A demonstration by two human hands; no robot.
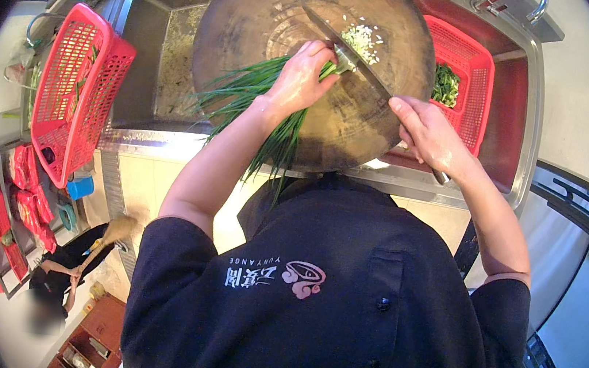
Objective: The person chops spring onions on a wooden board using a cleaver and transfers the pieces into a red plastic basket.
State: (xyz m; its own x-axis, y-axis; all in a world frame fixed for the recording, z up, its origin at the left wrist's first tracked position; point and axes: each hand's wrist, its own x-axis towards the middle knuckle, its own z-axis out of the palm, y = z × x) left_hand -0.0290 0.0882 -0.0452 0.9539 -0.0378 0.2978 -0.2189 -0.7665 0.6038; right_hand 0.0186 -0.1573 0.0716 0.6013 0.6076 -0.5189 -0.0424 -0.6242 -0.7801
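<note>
A large round wooden chopping block lies across a metal sink. My left hand presses a bunch of long green onions onto it, their pale ends pointing right and the green leaves fanning past the block's near left edge. The handle of a kitchen knife is in my right hand. Its dark blade slants over the block, right beside the fingers of my left hand and against the pale ends. Small chopped white pieces lie just beyond the blade. My left fingertips are partly hidden.
Right of the block, a red plastic basket holds chopped greens in the sink. Another red basket stands at the left. Taps rise along the far edge. At lower left, a person holds a broom near a shelf with red items.
</note>
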